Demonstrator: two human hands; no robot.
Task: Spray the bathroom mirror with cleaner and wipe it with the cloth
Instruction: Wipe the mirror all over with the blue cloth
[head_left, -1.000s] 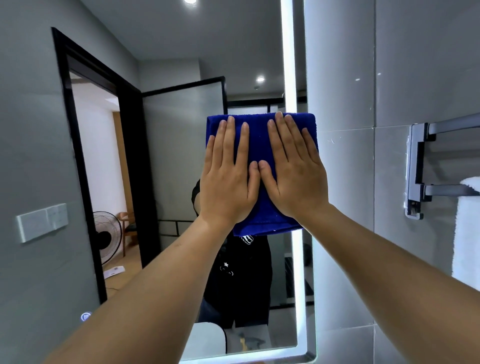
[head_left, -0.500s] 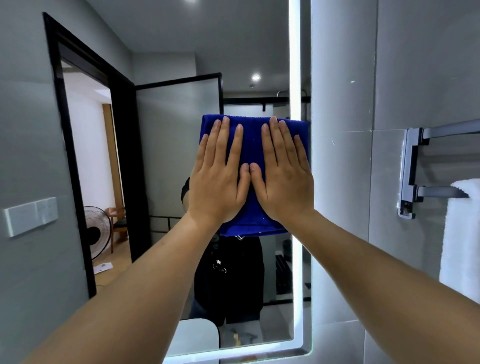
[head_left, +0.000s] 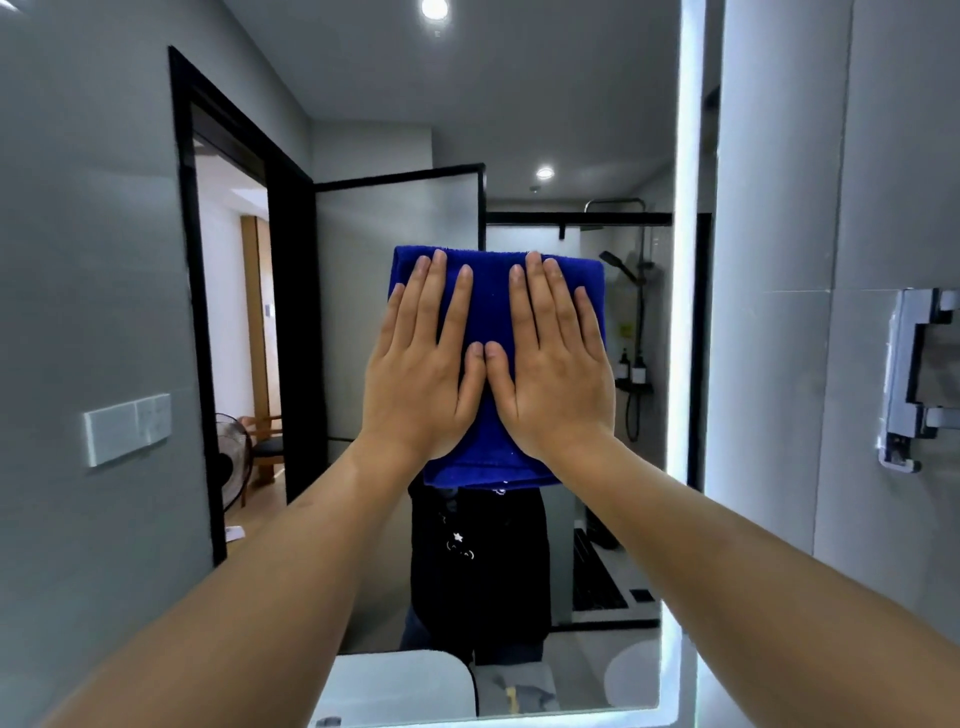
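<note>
Left hand (head_left: 421, 374) and right hand (head_left: 556, 374) are pressing flat, fingers straight, spreading pressure across the blue cloth (head_left: 491, 291) against the mirror (head_left: 519, 130).

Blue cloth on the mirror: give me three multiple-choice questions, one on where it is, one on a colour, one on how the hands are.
1. Where is the cloth?
A. flat against the mirror
B. draped on the wall rack
C. lying on the floor

2. What colour is the lit strip along the mirror's right edge?
A. red
B. white
C. green

3. How do the left hand and right hand lie?
A. clenched fists
B. pinching a corner
C. flat, fingers straight

Answers: 1 A, both hands press it to the glass. 2 B, it glows white. 3 C, the palms lie spread on the cloth, thumbs meeting.
</note>
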